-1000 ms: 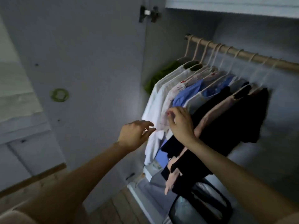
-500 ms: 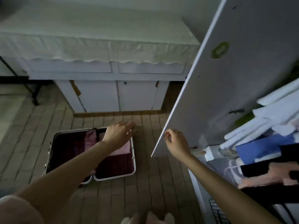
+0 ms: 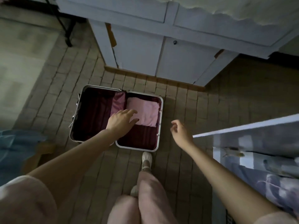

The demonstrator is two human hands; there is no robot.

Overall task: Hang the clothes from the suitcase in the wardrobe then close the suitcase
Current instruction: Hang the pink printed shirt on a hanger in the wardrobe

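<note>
Reaching down over the open suitcase

We see the suitcase (image 3: 90,138) lying open on the tiled floor (image 3: 186,107), a folded pink garment (image 3: 145,110) in its right half. Our left hand (image 3: 121,121) hovers above it, fingers spread and empty; our right hand (image 3: 180,132) hangs loosely curled, grasping nothing.

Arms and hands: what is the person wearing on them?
Both forearms are bare. Pale pink short sleeves end above the elbows. The left hand shows no jewellery; the right hand seems to have a thin ring, too blurred to confirm. No gloves or watch.
</note>
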